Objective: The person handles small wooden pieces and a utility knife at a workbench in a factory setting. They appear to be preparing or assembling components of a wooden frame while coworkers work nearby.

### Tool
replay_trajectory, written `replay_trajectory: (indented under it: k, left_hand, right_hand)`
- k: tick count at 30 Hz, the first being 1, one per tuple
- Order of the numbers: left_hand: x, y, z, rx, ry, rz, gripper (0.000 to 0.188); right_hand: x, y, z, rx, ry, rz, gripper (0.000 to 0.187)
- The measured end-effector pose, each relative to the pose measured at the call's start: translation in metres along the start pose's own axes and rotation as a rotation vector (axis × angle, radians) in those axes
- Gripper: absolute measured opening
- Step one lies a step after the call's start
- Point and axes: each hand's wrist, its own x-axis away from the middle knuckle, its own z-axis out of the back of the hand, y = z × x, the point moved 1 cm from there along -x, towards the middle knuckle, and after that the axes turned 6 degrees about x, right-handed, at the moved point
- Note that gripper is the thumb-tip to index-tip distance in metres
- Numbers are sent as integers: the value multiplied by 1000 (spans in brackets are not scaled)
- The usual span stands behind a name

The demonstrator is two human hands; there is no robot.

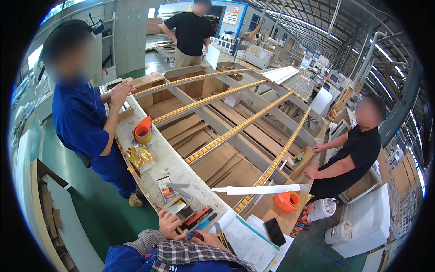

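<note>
Tape dispenser (142, 129), orange, and gold foil packet (140, 157), at the left of a pale counter (172, 156); a small notepad (166, 189) lies further along. Next comes the left hand (169, 224), fingers bent at the counter's near edge, just beside a small box (186, 211), which bounds movement on that side; whether this hand grips anything cannot be told. Between the two hands, a red tool (198, 217) and a blue tool (205, 222) lie slantwise, side by side, the blue one reaching down to the fingers. Both slim bodies are probably light and stiff, their smooth casings a little slippery; the exposed mid-length seems the best hold, away from either tip, since a blade may be housed there. The right hand (207, 240) is curled low by the blue tool's near end, its closure hidden. To its right, a yellow-and-black cutter (225, 242) and paper sheets (249, 242) limit sideways room, a phone (274, 231) lying beyond; upward travel appears freest.
</note>
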Motion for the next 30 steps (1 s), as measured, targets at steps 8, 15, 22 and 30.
replay_trajectory:
  k: [8,15,22,30]
  left_hand:
    - [4,0,1,-3,-12,7,27]
    - [-10,8,0,17,49,-57,25]
    - [0,-6,-6,-24,-121,-36,24]
    - [-11,-7,28,-101,-540,-115,33]
  right_hand:
    - [0,-2,-3,-33,4,4,48]
    - [-8,17,-16,23,109,101,42]
    - [-12,15,-12,-8,110,152,41]
    - [-10,18,-13,-133,80,135,38]
